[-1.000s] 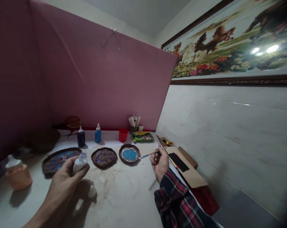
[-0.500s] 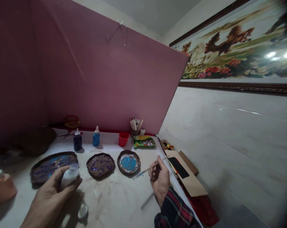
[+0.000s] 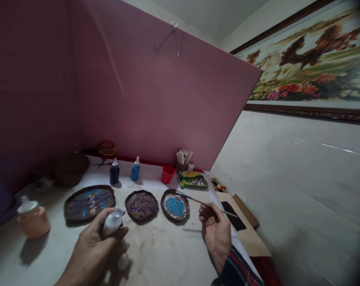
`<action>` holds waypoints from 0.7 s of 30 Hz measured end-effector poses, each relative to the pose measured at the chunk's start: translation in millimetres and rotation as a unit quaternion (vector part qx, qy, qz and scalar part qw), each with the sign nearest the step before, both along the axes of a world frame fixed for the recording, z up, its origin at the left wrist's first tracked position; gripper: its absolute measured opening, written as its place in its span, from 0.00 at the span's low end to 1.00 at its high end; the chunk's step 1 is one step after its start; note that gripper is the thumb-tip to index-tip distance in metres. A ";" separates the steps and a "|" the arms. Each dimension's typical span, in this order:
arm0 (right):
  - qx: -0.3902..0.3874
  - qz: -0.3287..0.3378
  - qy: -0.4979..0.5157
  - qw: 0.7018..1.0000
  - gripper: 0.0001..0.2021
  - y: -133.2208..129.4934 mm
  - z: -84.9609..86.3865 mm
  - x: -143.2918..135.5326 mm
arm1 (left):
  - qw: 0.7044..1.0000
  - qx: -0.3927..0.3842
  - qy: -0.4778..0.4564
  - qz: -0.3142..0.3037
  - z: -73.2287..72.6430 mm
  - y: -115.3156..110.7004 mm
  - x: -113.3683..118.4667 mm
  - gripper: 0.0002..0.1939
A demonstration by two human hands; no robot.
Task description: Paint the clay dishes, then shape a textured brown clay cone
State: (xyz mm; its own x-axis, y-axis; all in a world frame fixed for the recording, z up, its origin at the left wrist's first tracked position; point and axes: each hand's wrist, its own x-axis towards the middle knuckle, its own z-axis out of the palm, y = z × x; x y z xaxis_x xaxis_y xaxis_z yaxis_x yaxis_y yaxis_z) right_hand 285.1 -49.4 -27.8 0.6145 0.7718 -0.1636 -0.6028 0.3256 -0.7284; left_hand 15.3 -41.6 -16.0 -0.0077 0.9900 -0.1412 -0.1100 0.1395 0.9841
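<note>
My left hand [image 3: 93, 246] is closed around a small white paint bottle [image 3: 112, 223] with its cap off, tilted to the right. Below it on the table lies a white cap [image 3: 123, 260]. Between the fingers of my right hand [image 3: 217, 230] is a thin paintbrush [image 3: 202, 201]. Its bristles point left, at the upper rim of a round dark clay dish [image 3: 164, 216] with blue and white paint inside; whether they touch cannot be told. Left of it sit a clay dish with purple streaks [image 3: 141, 206] and a larger clay dish with blue and purple paint [image 3: 89, 203].
Behind the dishes stand a dark blue bottle [image 3: 114, 172], a blue bottle [image 3: 135, 170], a red cup [image 3: 168, 174], a holder with sticks [image 3: 183, 161] and a green packet [image 3: 193, 180]. A peach paint bottle [image 3: 33, 222] is at left, scissors [image 3: 102, 163] at the back, cardboard [image 3: 248, 240] at right.
The view has turned left, so things appear farther right. The brush has swung from pointing down-left to pointing up-left, its tip now at the blue-and-white dish's upper rim. The left hand keeps the bottle.
</note>
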 end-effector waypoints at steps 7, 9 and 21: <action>0.011 0.019 -0.006 1.000 0.08 -0.1 20.1 -8.3 | 0.998 0.046 -0.004 -0.039 -7.7 2.3 -7.8 0.13; 0.040 0.012 -0.068 0.997 0.10 2.7 36.9 -17.6 | 0.997 0.058 -0.015 -0.043 -9.4 2.9 -8.9 0.13; 0.154 -0.018 -0.274 0.949 0.10 -9.2 85.9 -99.1 | 0.993 0.099 0.004 -0.056 -4.5 3.2 -9.7 0.10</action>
